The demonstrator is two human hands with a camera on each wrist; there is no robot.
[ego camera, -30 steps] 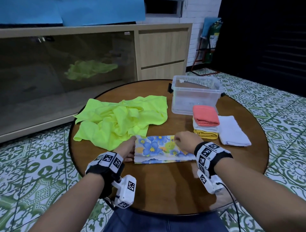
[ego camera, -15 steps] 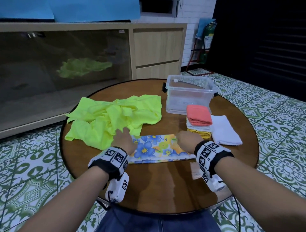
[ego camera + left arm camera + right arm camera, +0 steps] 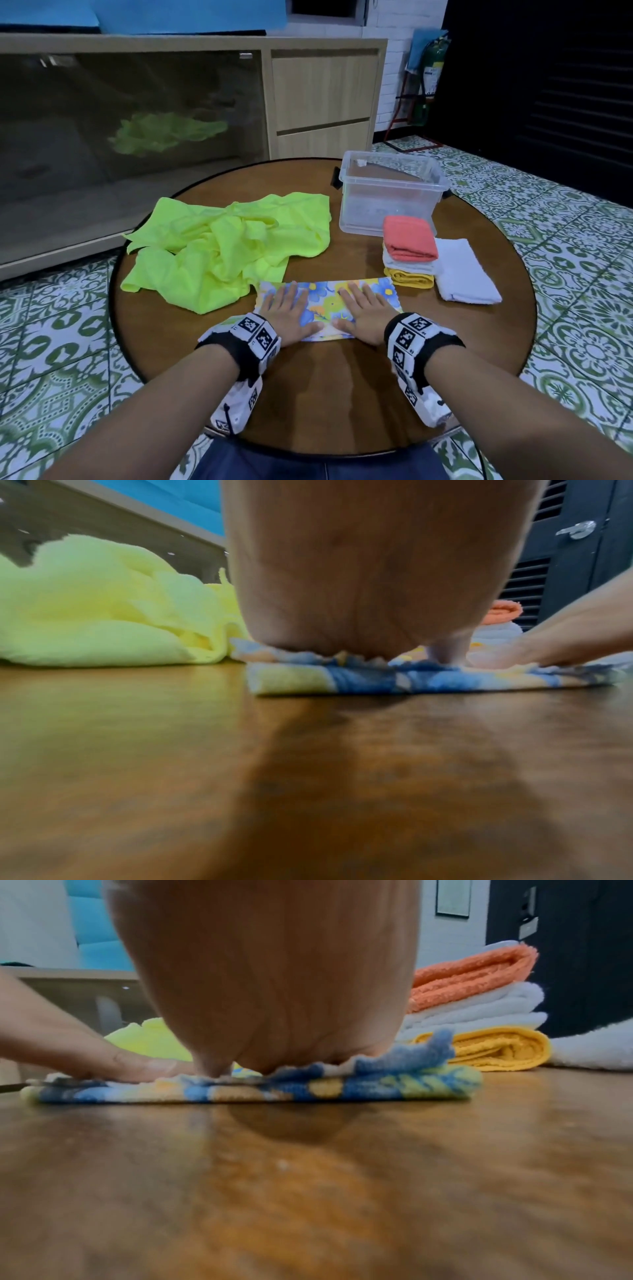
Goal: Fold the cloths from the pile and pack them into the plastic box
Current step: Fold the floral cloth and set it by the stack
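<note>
Both hands lie flat, palms down, on the floral cloth [image 3: 327,301], which is folded into a strip on the desk [image 3: 342,387]. The left hand [image 3: 287,317] presses the strip's left part with an open grip, fingers straight and pointing away from the person. The right hand [image 3: 366,313] does the same on the right part, its grip open too; the two thumbs nearly meet at the strip's near edge.

Just beyond and left of the left hand sprawls the yellow-green pile [image 3: 226,246], its near edge touching or overlapping the strip's far left corner. Beyond and right of the right hand stands a stack of folded cloths: orange [image 3: 409,240] on top, white under it, yellow [image 3: 409,279] lowest. A white cloth [image 3: 462,272] lies flat just right of that stack. Behind the stack is the clear box [image 3: 390,192], lid off; it looks empty, though its hazy walls make that uncertain.
</note>
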